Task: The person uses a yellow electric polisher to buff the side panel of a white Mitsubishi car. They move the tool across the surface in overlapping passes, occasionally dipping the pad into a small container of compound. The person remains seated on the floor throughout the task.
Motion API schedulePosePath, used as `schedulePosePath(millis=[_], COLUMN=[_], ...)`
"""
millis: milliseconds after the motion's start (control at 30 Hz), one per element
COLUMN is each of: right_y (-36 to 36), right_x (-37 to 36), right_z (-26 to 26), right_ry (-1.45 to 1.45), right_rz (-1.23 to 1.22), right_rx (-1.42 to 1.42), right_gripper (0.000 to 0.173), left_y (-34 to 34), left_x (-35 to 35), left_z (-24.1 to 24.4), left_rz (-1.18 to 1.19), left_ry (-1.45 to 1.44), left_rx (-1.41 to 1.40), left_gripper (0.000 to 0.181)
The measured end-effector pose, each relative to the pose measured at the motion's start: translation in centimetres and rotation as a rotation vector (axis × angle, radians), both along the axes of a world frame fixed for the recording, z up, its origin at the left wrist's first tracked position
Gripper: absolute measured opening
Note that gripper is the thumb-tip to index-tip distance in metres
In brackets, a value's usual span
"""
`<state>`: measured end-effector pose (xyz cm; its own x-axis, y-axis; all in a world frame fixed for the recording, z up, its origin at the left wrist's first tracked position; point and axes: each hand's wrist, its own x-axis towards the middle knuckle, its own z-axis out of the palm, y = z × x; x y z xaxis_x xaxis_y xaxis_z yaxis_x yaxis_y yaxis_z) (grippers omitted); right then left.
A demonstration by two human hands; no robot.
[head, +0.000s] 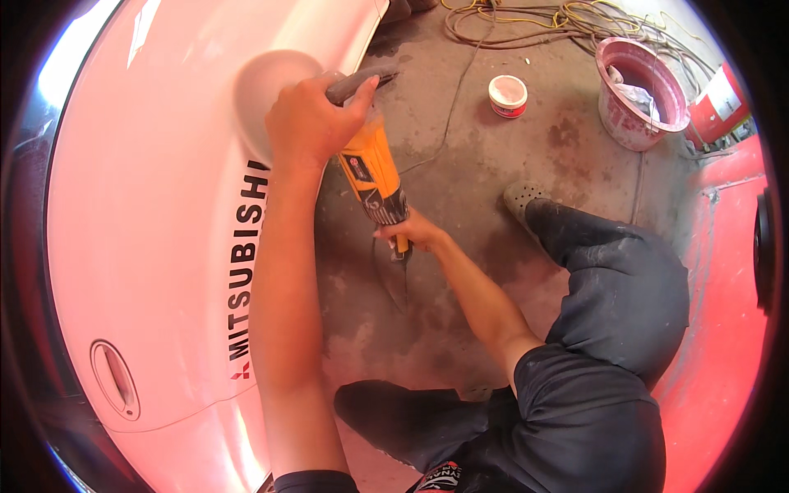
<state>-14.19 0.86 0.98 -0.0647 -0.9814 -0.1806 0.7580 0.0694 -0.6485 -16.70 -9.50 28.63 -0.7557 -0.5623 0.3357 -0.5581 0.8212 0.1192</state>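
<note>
My left hand (311, 120) is wrapped around the dark front handle of a yellow and black corded power polisher (373, 163). Farther back, my right hand (416, 230) grips the tool's rear handle. The polisher's head end is up against or close to the side of a pale car door (154, 215), which looks pink in this light. My left hand and the handle partly hide its pad, so contact cannot be told. A grey rounded patch (253, 92), shadow or reflection, shows on the door beside my hand. Black Mitsubishi lettering (241, 271) runs along the lower door.
A door handle (116, 379) is at lower left. On the concrete floor stand a small white-and-red tub (508, 97) and a pink plastic basin (632, 126) holding cloth. Coiled hoses and cables (524, 37) lie behind. A red bucket (709, 120) and red panel (715, 259) border the right.
</note>
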Motion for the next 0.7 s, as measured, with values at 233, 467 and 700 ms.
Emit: schedulePosePath(millis=[233, 467, 700], right_y=[1.4, 4.8, 7.6], right_x=[6.2, 16.8, 24.1], right_z=[-4.5, -3.5, -2.7], right_ry=[-0.433, -0.493, -0.348], right_rz=[0.006, 0.029, 0.001], right_rx=[-0.036, 0.077, 0.042], right_gripper=[0.074, 0.072, 0.072], left_y=[2.3, 7.9, 11.1], left_x=[4.2, 14.3, 20.6], left_z=[-0.6, -1.8, -0.5], left_rz=[0.047, 0.119, 0.057], left_ry=[-0.100, -0.095, 0.000], left_rx=[-0.086, -0.062, -0.007], left_gripper=[0.051, 0.042, 0.039])
